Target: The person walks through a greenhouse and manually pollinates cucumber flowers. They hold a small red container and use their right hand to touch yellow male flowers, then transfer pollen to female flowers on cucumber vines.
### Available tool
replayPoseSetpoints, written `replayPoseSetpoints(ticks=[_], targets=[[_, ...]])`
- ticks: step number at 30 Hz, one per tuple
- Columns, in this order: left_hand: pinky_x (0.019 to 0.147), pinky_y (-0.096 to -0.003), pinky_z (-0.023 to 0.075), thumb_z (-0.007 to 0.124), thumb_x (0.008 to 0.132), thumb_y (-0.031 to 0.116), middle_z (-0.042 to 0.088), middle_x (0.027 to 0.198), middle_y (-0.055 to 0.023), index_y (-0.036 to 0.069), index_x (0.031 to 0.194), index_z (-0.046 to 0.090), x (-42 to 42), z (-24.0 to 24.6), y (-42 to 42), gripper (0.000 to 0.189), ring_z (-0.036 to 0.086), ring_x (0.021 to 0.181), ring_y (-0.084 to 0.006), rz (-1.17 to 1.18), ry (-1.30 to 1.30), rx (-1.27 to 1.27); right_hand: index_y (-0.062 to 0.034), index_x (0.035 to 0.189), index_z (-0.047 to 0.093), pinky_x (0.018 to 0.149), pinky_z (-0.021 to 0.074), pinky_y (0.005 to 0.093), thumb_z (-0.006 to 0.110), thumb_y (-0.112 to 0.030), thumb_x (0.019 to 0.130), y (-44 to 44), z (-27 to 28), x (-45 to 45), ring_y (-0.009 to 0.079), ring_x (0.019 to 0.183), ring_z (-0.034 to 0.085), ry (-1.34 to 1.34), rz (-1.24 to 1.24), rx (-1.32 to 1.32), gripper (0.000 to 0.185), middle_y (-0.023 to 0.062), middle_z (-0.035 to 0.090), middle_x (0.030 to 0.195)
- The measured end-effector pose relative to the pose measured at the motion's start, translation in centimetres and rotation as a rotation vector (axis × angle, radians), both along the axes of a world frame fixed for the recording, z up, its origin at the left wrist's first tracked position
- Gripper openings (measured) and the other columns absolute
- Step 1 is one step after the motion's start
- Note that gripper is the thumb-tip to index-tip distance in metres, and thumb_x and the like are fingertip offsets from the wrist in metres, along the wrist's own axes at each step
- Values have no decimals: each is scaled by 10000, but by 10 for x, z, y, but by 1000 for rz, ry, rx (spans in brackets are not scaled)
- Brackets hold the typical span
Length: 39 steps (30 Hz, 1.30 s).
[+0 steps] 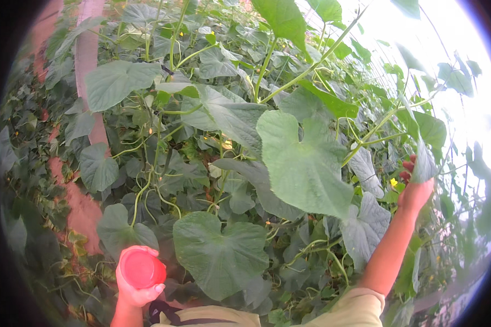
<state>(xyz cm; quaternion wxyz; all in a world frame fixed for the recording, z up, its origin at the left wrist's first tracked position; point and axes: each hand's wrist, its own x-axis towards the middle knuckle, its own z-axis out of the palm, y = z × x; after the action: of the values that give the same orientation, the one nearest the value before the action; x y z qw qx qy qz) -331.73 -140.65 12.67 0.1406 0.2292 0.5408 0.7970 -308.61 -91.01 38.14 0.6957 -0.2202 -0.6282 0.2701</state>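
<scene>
My left hand [136,292] is wrapped around a red round cup or container [141,269] at the bottom left, its round face turned up to the camera. On the right, my right hand [417,192] is raised among the vines, partly behind a hanging leaf [423,163]. Its reddened fingertips show left of the leaf; whether they grip anything is hidden. Near that wrist is a small yellow flower [393,182]. Broad cucumber-like leaves [307,163] on green stems fill the space between my hands, with another large leaf [223,253] low in the middle.
Dense climbing vines surround me on a trellis. A pale upright post or strap [86,61] stands at the upper left, and reddish bare soil [82,212] shows below it. A thick stem [319,61] slants across the upper middle. Bright light washes out the upper right.
</scene>
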Motion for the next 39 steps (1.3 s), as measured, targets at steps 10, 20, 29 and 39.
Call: replayPoseSetpoints(ticks=[10, 20, 29, 39], targets=[[879, -365, 531, 907, 597, 263, 614, 1147, -151, -23, 1228, 505, -110, -10, -70, 801, 642, 979, -220, -149, 192, -118, 3, 1280, 602, 662, 522, 242, 631, -95, 969, -200, -22, -125, 120, 739, 641, -304, 214, 153, 327, 88, 697, 959], [964, -362, 477, 893, 606, 179, 614, 1196, -138, -25, 1253, 516, -155, -3, -74, 776, 597, 1090, -208, -300, 115, -60, -14, 1234, 634, 878, 542, 353, 606, -155, 949, -184, -40, -282, 249, 994, 698, -935, 66, 132, 319, 157, 705, 1124], [790, -407, 586, 893, 623, 269, 559, 1212, -187, 14, 1332, 443, -183, 61, -26, 877, 643, 992, -260, -284, 215, -27, -42, 1214, 632, 1009, 489, 453, 619, -329, 915, -175, -56, -335, 373, 1153, 608, -1286, 553, 731, 415, 184, 641, 1237], [883, -366, 552, 821, 738, 177, 647, 1168, -125, -17, 1341, 492, -255, 171, 118, 713, 655, 1021, -205, -427, 364, 195, -24, 1214, 631, 926, 534, 434, 668, -178, 906, -184, -76, -308, 361, 1058, 649, -1291, 598, 571, 347, 157, 680, 1147]])
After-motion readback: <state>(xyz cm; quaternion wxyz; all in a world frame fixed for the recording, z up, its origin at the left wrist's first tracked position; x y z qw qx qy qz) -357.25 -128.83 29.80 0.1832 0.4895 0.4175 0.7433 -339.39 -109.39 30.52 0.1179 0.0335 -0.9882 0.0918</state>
